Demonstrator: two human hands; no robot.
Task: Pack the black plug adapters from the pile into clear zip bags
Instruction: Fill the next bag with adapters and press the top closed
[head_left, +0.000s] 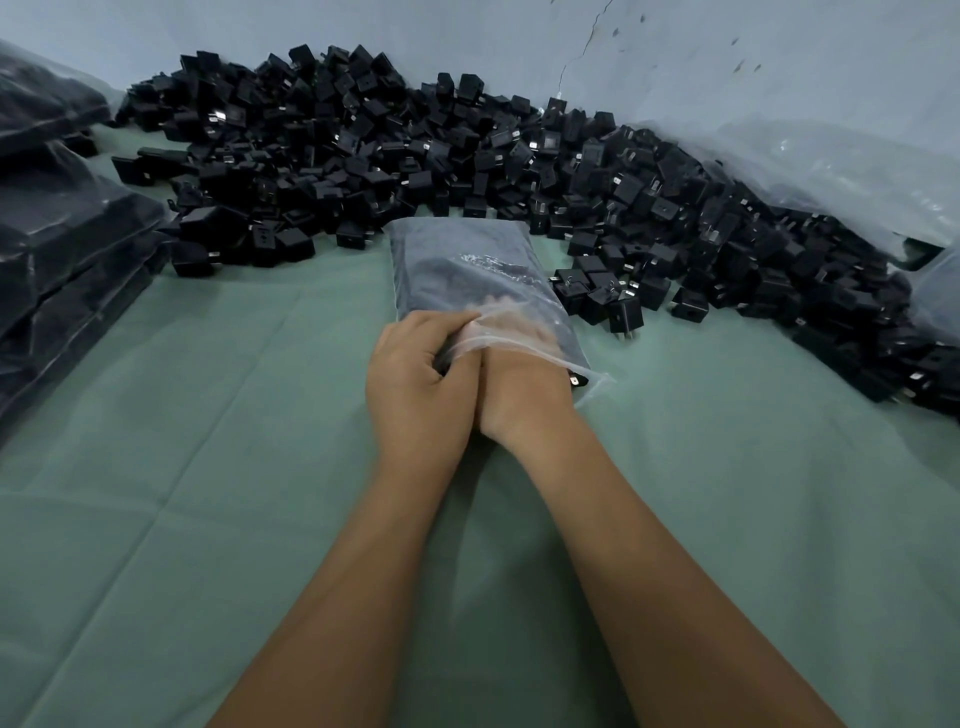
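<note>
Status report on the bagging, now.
Left hand grips zip bag mouth. Right hand inside bag, grip hidden. One adapter at the opening. Pile behind, nothing blocking.

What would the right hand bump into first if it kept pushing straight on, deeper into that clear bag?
Probably the black adapters already packed inside the clear zip bag. The right hand points into its mouth, fingers inside; the film blurs how near they lie.

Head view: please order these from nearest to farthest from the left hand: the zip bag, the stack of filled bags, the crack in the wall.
1. zip bag: the left hand grips its mouth.
2. stack of filled bags: far left.
3. crack in the wall: top, behind the pile.
</note>
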